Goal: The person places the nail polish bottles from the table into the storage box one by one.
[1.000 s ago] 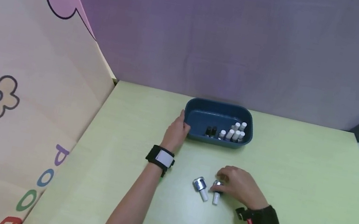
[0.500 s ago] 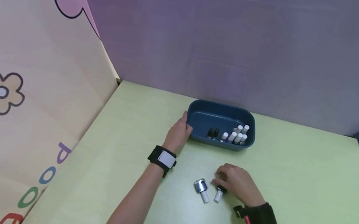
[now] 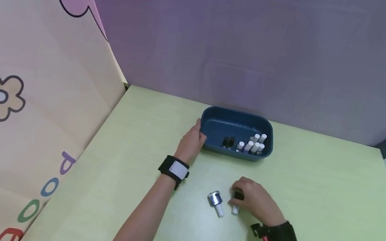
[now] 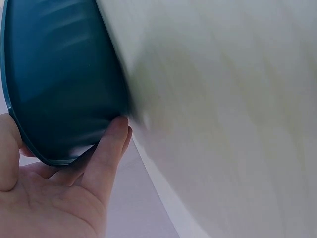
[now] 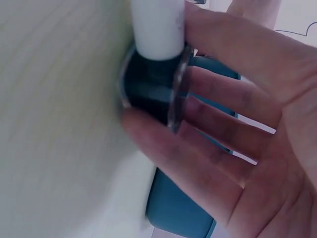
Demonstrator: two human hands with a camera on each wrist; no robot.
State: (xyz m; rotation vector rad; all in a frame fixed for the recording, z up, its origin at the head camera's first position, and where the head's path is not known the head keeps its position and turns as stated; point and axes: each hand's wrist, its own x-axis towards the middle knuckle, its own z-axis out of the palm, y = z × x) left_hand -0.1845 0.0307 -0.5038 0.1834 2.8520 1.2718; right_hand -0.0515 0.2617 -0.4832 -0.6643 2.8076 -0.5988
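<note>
My left hand [image 3: 191, 142] holds the left end of a dark blue tray [image 3: 226, 152]. In the left wrist view, thumb and fingers sit around the end wall of this tray [image 4: 64, 99]. My right hand [image 3: 258, 200] pinches a nail polish bottle with a white cap [image 3: 235, 210], low over the table in front of the tray. The right wrist view shows that bottle's dark glass body [image 5: 151, 89] between index finger and thumb, its cap pointing away from the tray. Left of it lies a second bottle, silver with a white cap [image 3: 216, 203].
Inside the tray, several white-capped bottles [image 3: 255, 147] stand grouped at the right, with two black-capped bottles [image 3: 228, 142] beside them. The pale green table [image 3: 319, 194] meets a purple backdrop [image 3: 253, 45] behind the tray. A printed panel [image 3: 47, 90] rises on the left.
The bottle at my right hand has turned from its silver side to its dark side and its cap has shifted slightly toward the tray. The left hand stays on the tray; the view has shifted slightly.
</note>
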